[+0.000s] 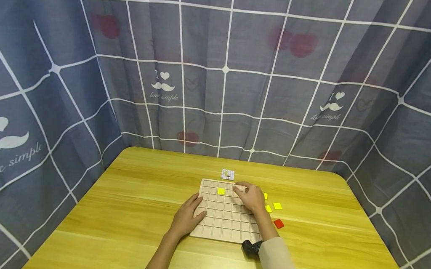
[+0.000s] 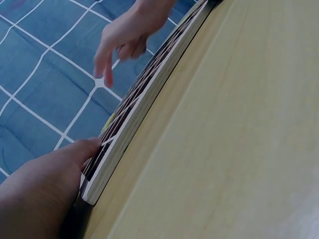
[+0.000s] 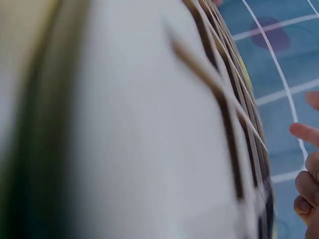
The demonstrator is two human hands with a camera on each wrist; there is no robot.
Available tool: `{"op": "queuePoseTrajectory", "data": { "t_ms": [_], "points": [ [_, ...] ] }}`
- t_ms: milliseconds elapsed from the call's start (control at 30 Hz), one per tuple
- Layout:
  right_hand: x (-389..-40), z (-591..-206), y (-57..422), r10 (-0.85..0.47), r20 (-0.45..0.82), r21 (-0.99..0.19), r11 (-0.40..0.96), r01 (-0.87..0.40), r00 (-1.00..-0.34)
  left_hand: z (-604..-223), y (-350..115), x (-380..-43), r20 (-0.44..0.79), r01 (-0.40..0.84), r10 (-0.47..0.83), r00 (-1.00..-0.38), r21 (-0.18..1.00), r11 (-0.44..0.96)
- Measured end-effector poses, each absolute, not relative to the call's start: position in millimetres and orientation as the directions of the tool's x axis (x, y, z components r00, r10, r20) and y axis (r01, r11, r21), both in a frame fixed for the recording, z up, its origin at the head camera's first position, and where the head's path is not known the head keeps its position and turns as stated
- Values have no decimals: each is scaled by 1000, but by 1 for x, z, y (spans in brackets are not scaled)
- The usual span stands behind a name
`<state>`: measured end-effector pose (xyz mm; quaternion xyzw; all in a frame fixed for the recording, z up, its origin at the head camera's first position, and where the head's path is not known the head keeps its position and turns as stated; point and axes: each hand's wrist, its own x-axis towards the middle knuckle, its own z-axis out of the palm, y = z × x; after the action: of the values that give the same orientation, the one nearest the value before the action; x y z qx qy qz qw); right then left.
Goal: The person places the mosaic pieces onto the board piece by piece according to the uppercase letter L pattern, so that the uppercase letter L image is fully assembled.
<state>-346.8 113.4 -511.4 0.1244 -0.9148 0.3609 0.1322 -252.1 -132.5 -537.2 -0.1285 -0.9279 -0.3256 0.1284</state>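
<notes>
A pale wooden grid board (image 1: pixel 214 223) lies on the table, with one yellow square tile (image 1: pixel 220 191) in a cell of its upper part. My left hand (image 1: pixel 187 216) rests along the board's left edge, its thumb over the rim; the left wrist view shows this thumb (image 2: pixel 82 151) at the board's corner. Over the upper right part of the board, my right hand (image 1: pixel 251 198) is held with thumb and index finger extended and apart. In the right wrist view nothing shows between those fingertips (image 3: pixel 300 130). The right hand's other fingers are curled in.
A small printed grid card (image 1: pixel 228 174) lies just beyond the board. Right of the board are several loose yellow tiles (image 1: pixel 277 206), one partly behind the right hand, and a red tile (image 1: pixel 278 223). A blue-grey checked curtain (image 1: pixel 204 87) surrounds the wooden table (image 1: pixel 117 228).
</notes>
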Motion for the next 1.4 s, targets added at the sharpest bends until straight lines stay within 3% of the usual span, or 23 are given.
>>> {"op": "queuePoseTrajectory", "data": {
  "t_ms": [233,633,967,1400],
  "points": [
    [-343,-498,169,-95,331,-591,755,-285,-939,-539,-132,-252,326,320,149,-934,570,757],
    [-342,-504,216,-143,154,-564,800,-206,-978,-538,-132,-252,325,314,143,-935,571,759],
    [-341,-506,211,-104,184,-572,797,-193,-977,-537,-132,-251,320,315,145,-936,578,753],
    [-333,-481,132,-200,360,-558,736,-382,-911,-536,-131,-253,322,316,143,-936,588,745]
  ]
}}
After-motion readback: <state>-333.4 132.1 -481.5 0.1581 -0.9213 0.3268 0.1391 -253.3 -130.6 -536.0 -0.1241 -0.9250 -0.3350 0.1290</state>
